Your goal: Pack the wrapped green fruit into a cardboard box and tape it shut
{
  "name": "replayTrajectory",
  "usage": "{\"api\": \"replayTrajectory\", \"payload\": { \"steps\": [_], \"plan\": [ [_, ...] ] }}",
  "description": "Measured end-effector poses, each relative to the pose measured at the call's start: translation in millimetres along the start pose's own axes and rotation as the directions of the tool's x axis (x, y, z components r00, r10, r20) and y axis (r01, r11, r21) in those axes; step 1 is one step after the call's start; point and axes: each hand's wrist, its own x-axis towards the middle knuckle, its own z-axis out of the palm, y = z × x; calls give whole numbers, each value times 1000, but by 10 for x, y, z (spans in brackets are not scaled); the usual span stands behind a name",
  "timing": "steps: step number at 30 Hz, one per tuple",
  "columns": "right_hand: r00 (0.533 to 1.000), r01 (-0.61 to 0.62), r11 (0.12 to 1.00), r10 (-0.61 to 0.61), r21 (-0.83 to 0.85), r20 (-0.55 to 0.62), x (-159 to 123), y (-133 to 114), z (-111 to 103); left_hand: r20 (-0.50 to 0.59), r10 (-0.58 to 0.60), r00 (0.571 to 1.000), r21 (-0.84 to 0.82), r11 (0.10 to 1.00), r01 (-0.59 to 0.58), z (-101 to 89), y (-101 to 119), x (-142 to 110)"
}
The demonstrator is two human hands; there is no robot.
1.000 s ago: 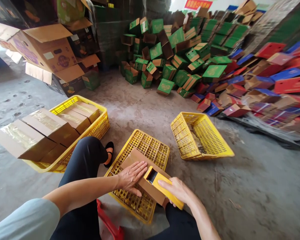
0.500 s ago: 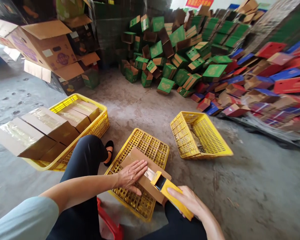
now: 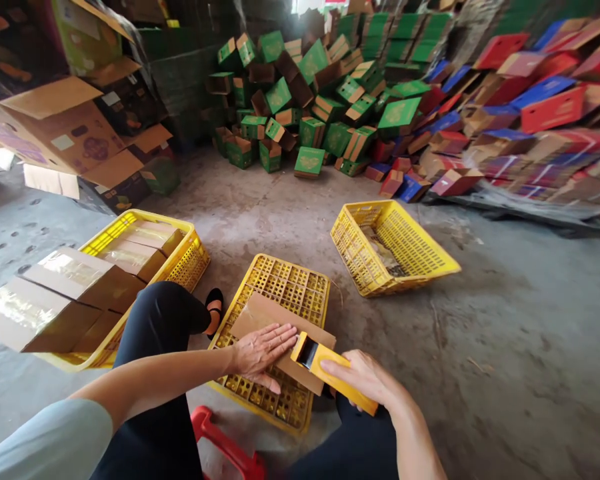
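A piece of brown cardboard (image 3: 265,310), perhaps a flat-lying box, rests on an upturned yellow plastic crate (image 3: 295,283) between my knees. My left hand (image 3: 263,353) lies flat on the cardboard with its fingers stretched toward the tape. In my right hand (image 3: 363,377) is a yellow tape dispenser (image 3: 343,380), my fingers wrapped round its handle. The dispenser's head sits over the cardboard, just right of my left fingertips. The strip of tape is mostly hidden beneath hand and dispenser.
To my left a yellow crate (image 3: 199,257) holds several taped cartons (image 3: 75,270). Another yellow crate (image 3: 425,270) stands ahead on the right. Green boxes (image 3: 310,160) and red and blue boxes (image 3: 553,110) are heaped at the back. A red plastic piece (image 3: 225,443) is by my leg.
The dispenser has moved slightly left, closer to my left fingertips, and the shiny tape strip between them is now mostly covered. My view has turned somewhat to the right.
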Motion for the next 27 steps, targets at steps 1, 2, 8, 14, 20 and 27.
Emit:
{"api": "replayTrajectory", "payload": {
  "steps": [1, 2, 8, 14, 20, 27],
  "plan": [
    [1000, 2, 1000, -2, 0, 1, 18, 12, -5, 6, -4, 1000, 7, 1000, 4, 6, 0, -7],
    [1000, 5, 1000, -5, 6, 4, 31, 23, -10, 15, -7, 1000, 14, 1000, 7, 11, 3, -12],
    [999, -24, 997, 21, 67, 46, -20, 130, -57, 41, -19, 999, 43, 999, 17, 32, 27, -1],
    [1000, 0, 1000, 1, 20, -7, -134, 181, -88, 40, -40, 998, 51, 998, 38, -5, 73, -9],
    [1000, 0, 999, 0, 35, -14, -180, 103, -53, 33, -28, 999, 42, 999, 27, -3, 209, 115],
    [999, -12, 1000, 11, -15, -38, -191, 44, -47, 10, -3, 1000, 38, 999, 2, 101, 288, 273]
  ]
}}
